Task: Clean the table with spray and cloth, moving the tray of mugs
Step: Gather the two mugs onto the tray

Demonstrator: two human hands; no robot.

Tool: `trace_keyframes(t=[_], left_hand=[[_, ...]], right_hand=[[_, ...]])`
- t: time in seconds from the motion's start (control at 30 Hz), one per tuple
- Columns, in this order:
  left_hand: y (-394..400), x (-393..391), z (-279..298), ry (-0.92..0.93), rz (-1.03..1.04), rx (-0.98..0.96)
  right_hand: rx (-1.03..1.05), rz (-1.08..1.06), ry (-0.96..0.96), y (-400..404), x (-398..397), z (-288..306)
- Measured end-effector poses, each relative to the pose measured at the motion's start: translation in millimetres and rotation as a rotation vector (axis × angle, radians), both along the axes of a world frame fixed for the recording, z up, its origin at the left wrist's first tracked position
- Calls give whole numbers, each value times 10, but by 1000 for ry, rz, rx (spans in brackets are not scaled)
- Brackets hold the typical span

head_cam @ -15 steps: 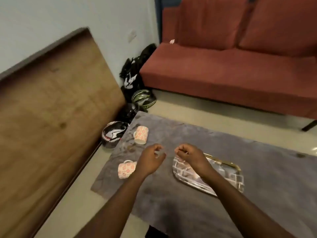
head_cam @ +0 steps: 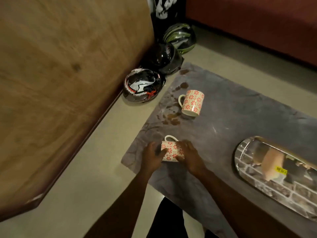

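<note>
On the grey table [head_cam: 240,117], near its left front corner, a white mug with red flowers [head_cam: 170,151] lies on its side. My left hand [head_cam: 151,156] and my right hand [head_cam: 189,156] hold it from either side, fingers curled round it. A second flowered mug [head_cam: 193,103] stands further back on the table, tilted, with its handle to the left. Brown spill stains [head_cam: 173,120] mark the table between the two mugs. At the right lies a mirrored oval tray [head_cam: 274,177], with no mugs on it. No spray or cloth is in view.
Three motorbike helmets [head_cam: 142,85] sit on the floor by the table's far left corner. A large wooden board [head_cam: 60,83] leans along the left. A red sofa [head_cam: 257,19] runs across the back. Pale floor lies between board and table.
Both hands moved from mid-air above the table down and left to the lying mug and took hold of it. The camera dropped closer and tilted down.
</note>
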State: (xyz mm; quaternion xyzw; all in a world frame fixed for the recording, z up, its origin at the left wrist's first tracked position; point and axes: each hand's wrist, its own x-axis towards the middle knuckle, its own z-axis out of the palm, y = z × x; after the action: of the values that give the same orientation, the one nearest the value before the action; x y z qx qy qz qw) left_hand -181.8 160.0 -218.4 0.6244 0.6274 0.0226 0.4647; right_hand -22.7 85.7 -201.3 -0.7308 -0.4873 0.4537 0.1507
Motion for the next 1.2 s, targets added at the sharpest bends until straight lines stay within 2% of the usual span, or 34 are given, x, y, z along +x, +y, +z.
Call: trace_keyframes(t=[0.1, 0.17, 0.3, 0.4, 0.47, 0.57, 0.67, 0.73, 0.9, 1.03, 1.13, 1.2], left_hand=[[-2, 34, -115, -183, 256, -325], [-20, 74, -133, -203, 300, -413], [-24, 167, -52, -293, 429, -462], [41, 215, 23, -261, 319, -256], [111, 223, 54, -91, 110, -14], [252, 236, 90, 100, -189, 397], [292, 240, 13, 256, -393, 671], [289, 207, -56, 293, -431, 692], [214, 167, -92, 250, -405, 679], [182, 196, 62, 280, -322, 663], [341, 491, 231, 143, -245, 685], [489, 822, 312, -5, -282, 640]], right_hand=[[-38, -53, 50, 44, -16, -184], [-3, -65, 87, 32, -5, -291], [59, -57, 99, 61, 34, -390], [209, -41, 123, 190, 6, -283], [317, -93, 207, 293, -53, -254], [300, -240, 321, 419, -115, -198], [301, -271, 290, 416, -153, -252], [310, -265, 292, 413, -177, -298], [278, -208, 288, 368, -165, -412], [225, -187, 207, 315, -45, -384], [263, -302, 102, 272, 284, -280], [293, -375, 54, 268, 524, -213]])
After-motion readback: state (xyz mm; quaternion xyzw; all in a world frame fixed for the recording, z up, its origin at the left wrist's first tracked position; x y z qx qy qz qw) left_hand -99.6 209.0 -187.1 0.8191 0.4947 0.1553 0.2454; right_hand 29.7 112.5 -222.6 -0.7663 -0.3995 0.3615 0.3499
